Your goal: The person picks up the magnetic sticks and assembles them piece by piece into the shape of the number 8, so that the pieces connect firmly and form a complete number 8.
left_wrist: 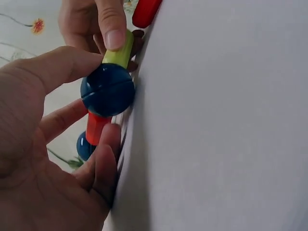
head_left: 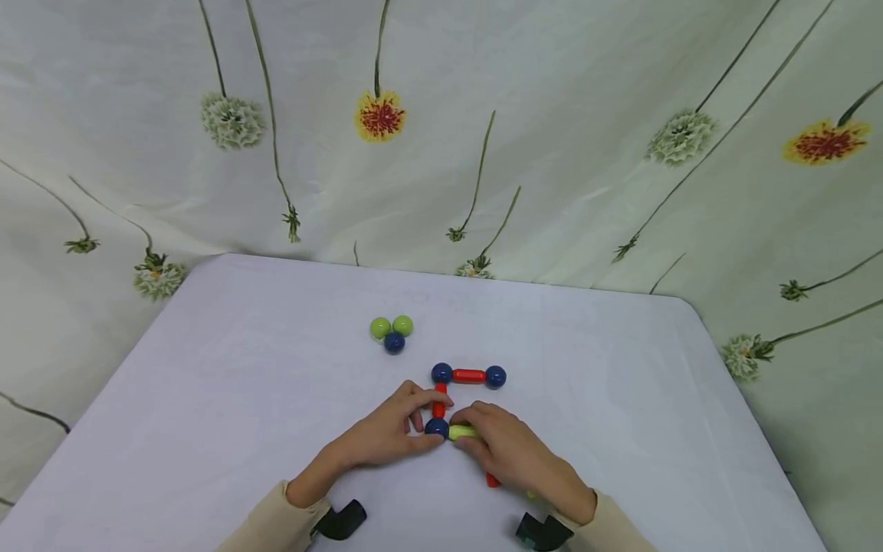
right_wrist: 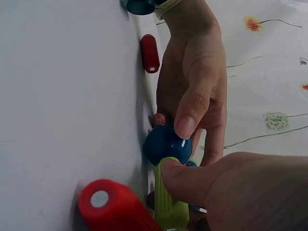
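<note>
A blue ball (head_left: 437, 428) is held at its side by my left hand (head_left: 389, 429), the thumb on it and the fingers around it and the red magnetic rod (left_wrist: 97, 128). My right hand (head_left: 507, 445) pinches a yellow-green magnetic rod (right_wrist: 168, 202), thumb on top, its end against that ball. From the held ball the red rod runs away from me to a second blue ball (head_left: 441, 373). Another red rod (head_left: 469, 376) joins that one to a third blue ball (head_left: 495, 376) on the right.
Two green balls (head_left: 380, 327) and a blue ball (head_left: 395, 343) sit clustered farther back. A loose red rod (head_left: 493, 480) pokes out beneath the right hand, with a bit of yellow-green (head_left: 531, 494) beside the wrist. Another red rod (right_wrist: 150, 53) lies near the left hand.
</note>
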### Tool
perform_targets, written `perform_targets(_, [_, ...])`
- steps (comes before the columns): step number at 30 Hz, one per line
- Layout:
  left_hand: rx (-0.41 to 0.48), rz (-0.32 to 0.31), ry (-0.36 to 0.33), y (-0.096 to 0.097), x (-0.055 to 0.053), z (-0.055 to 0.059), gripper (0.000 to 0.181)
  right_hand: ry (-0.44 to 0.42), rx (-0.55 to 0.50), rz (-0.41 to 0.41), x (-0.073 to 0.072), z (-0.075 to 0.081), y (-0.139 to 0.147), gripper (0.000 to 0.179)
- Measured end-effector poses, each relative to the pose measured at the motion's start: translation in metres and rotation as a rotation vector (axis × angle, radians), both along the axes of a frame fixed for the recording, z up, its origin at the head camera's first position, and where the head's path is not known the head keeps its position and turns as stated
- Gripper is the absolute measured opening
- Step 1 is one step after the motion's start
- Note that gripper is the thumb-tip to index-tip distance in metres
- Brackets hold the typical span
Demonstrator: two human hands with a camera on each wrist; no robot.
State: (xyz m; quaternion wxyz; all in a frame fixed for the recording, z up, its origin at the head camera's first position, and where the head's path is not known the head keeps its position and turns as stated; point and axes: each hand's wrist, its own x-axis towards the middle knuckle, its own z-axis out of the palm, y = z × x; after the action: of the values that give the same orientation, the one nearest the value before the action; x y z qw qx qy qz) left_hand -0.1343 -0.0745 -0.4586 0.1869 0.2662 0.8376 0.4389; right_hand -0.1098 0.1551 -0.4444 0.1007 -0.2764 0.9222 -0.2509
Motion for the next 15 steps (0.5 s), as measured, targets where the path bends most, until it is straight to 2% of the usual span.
perform_targets(8, [-0.063,0.069,0.093,0.014,0.013,0.002,0.029,-0.028,-0.070,-0.005,-0.001,0.001,0.003,0.025])
perform_targets(15, [-0.087,0.066,0.179,0.017,0.014,0.002,0.022,-0.066,-0.067,-0.001,-0.005,0.006,0.011,0.029])
